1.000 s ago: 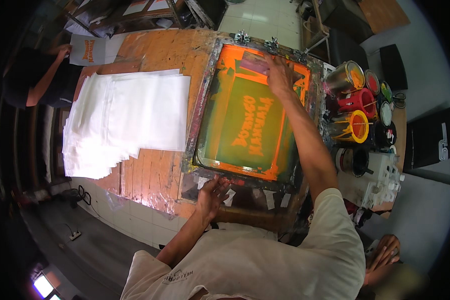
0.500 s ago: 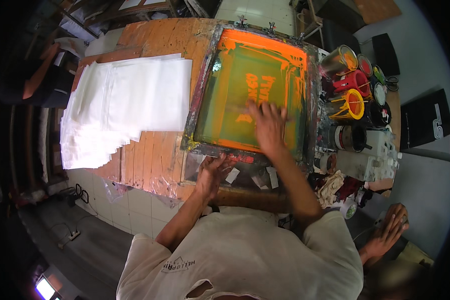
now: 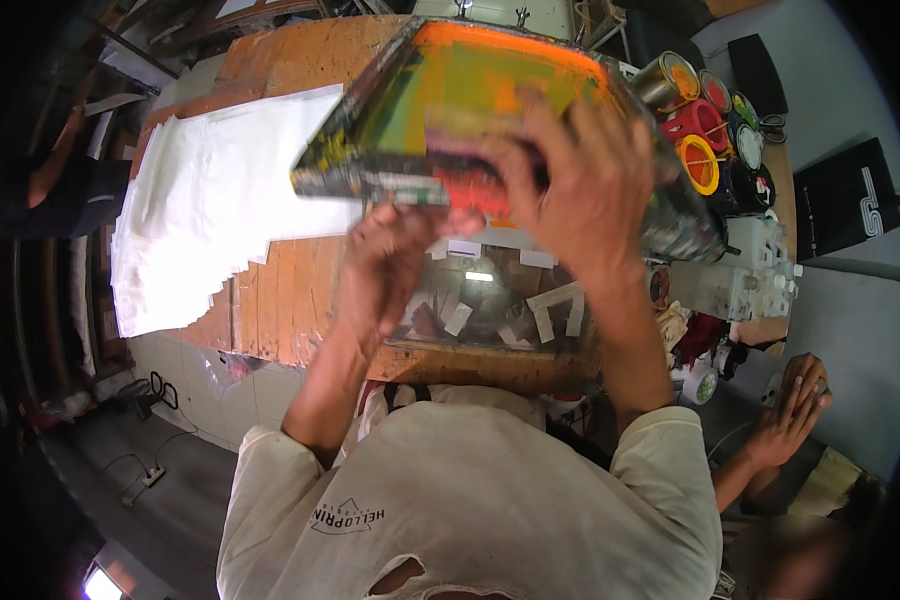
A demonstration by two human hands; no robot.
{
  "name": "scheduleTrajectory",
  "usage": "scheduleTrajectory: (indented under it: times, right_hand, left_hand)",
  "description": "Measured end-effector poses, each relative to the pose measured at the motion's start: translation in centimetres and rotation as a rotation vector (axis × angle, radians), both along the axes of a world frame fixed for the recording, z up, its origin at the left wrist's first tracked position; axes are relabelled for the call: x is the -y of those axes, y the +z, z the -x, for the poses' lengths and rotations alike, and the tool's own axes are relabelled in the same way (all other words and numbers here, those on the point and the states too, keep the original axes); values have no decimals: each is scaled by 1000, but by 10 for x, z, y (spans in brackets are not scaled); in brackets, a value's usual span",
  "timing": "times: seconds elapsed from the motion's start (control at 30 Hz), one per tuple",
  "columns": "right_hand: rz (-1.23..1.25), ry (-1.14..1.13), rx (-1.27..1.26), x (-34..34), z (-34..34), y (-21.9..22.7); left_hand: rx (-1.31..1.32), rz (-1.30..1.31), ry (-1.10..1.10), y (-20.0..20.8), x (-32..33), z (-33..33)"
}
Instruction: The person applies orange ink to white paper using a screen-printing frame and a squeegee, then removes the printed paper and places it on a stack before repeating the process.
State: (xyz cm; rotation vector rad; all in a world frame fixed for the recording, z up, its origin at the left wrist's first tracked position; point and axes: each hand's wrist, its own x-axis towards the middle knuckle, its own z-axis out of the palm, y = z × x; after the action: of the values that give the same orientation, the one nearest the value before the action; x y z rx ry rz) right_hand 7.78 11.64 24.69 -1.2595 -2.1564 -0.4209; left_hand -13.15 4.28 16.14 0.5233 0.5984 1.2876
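Observation:
A screen printing frame point(image 3: 320, 165), smeared with orange ink over a greenish mesh, tilts with its near edge raised above the table. My left hand point(image 3: 385, 265) grips that near edge, fingers closed against the wood. Over the mesh, my right hand point(image 3: 585, 185) is bent and blurred, its fingers curled around a purplish bar-like edge point(image 3: 455, 145) that is too smeared to name. Beneath the raised frame shows a dark, shiny plate point(image 3: 480, 275) with several bits of pale tape on it. A stack of white sheets point(image 3: 240, 190) lies to the left.
Several paint cans point(image 3: 700, 165) crowd the right side of the wooden table point(image 3: 280, 310). Clear plastic containers point(image 3: 765, 265) and rags point(image 3: 695, 335) sit nearer. Another person's hands point(image 3: 795, 405) rest at the lower right; another person's arm point(image 3: 55, 175) shows at far left.
The frame lay flat and now its near edge is lifted. My left hand rose with that edge. My right hand moved up with the frame, still over the mesh.

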Motion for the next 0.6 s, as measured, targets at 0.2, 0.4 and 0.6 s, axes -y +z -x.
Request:
scheduleTrajectory:
  times: [0.2, 0.4, 0.6]
  right_hand:
    - [273, -56, -4, -59, -3, 83]
    - [352, -32, -83, -88, 9, 126]
    - [395, -210, -218, -119, 13, 151]
  left_hand:
    - [-1224, 264, 132, -89, -110, 18]
    - [-2032, 52, 238, -174, -106, 7]
    - [-1370, 64, 197, -162, -122, 50]
